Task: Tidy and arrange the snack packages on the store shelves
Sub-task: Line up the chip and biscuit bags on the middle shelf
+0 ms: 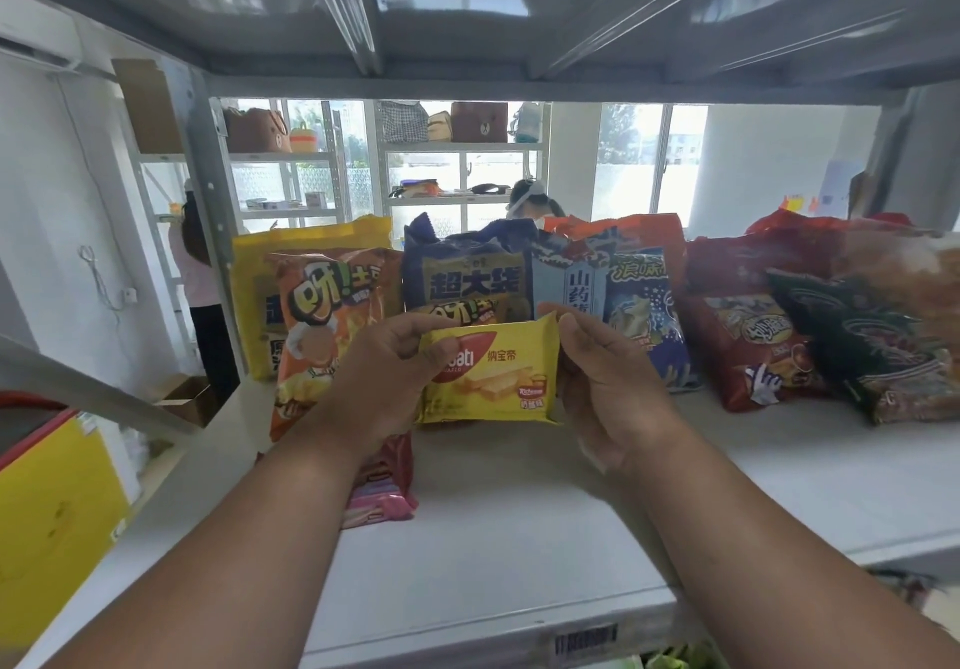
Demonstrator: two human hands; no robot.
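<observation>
A yellow wafer packet (493, 374) stands upright on the white shelf (519, 528), held from both sides. My left hand (382, 372) grips its left edge, and my right hand (608, 382) holds its right edge with the thumb over the top corner. Behind it stands a dark blue bag (467, 273), with a light blue bag (628, 299) to the right. An orange chip bag (324, 325) leans at the left in front of a yellow bag (260, 273). A pink packet (384, 491) lies flat under my left forearm, partly hidden.
Red snack bags (748, 341) and a dark green bag (872, 346) stand at the right of the shelf. A metal shelf (467, 8) hangs low overhead. A yellow bin (52, 523) is at the left. People stand beyond the shelf by other racks.
</observation>
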